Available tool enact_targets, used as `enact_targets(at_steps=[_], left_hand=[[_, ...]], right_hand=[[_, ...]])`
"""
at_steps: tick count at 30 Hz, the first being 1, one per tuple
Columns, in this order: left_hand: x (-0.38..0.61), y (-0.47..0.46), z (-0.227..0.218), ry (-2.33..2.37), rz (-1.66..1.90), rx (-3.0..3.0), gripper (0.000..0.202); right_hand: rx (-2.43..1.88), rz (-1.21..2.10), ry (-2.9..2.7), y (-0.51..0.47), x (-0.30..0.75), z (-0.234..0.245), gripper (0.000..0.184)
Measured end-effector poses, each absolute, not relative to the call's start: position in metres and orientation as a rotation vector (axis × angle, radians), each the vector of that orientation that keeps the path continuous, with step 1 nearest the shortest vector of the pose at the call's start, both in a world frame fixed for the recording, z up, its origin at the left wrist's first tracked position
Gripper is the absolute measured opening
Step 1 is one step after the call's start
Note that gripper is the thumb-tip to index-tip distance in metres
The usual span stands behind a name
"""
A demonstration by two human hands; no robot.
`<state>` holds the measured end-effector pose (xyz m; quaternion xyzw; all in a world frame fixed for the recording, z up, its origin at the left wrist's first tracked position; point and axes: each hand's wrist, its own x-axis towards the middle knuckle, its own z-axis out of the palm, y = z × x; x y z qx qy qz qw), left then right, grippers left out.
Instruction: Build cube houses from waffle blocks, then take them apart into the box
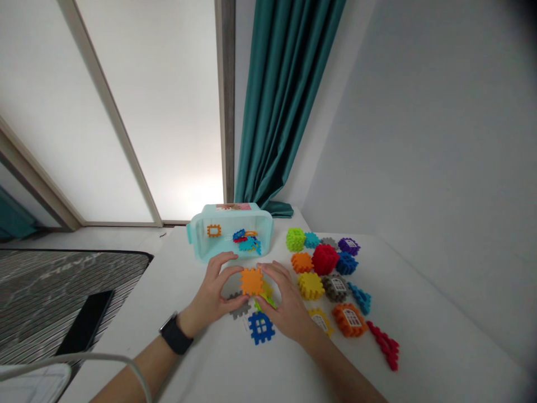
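Observation:
Both my hands meet at the middle of a white table (423, 336) around an orange toothed building tile (251, 281). My left hand (215, 295), a black watch on its wrist, curls its fingers on the tile's left side. My right hand (285, 305) grips the right side, where yellow and green pieces (267, 296) are joined under the orange one. A grey tile (239, 309) and a blue window tile (260, 327) lie on the table just below the hands.
A pale blue plastic box (230, 230) lies on its side behind the hands with a few tiles inside. Assembled cubes and loose tiles in several colours (325, 258) spread to the right. A black phone (86, 322) lies at the left edge. A teal curtain (285, 101) hangs behind.

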<state>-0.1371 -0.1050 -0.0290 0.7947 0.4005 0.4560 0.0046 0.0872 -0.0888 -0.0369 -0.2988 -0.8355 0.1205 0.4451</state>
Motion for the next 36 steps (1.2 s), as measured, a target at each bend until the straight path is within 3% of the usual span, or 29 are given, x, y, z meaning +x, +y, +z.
enact_targets(at_steps=[7,16,21,24,26,30,36], left_hand=[[-0.141,-0.103,-0.035,1.259,1.388,2.476,0.044],[-0.137,-0.103,-0.029,1.149,1.227,2.768,0.048],[-0.138,-0.103,-0.031,1.304,1.367,2.649,0.023],[-0.138,-0.104,-0.029,1.32,1.399,2.584,0.012],[-0.136,-0.105,-0.027,1.317,1.348,2.582,0.02],[-0.129,-0.105,-0.03,1.338,1.223,2.596,0.061],[-0.13,-0.102,-0.036,1.381,1.216,2.675,0.039]], right_hand=[[-0.764,0.38,-2.079,-0.089,0.088,-0.035,0.053],[-0.98,0.938,-1.763,-0.087,0.083,-0.036,0.037],[-0.967,1.136,-1.62,-0.082,0.082,-0.039,0.043],[-1.002,1.183,-1.55,-0.083,0.08,-0.039,0.034],[-0.998,1.208,-1.511,-0.084,0.078,-0.039,0.027],[-0.973,1.251,-1.404,-0.086,0.072,-0.041,0.027],[-1.007,1.266,-1.321,-0.086,0.069,-0.044,0.029]])
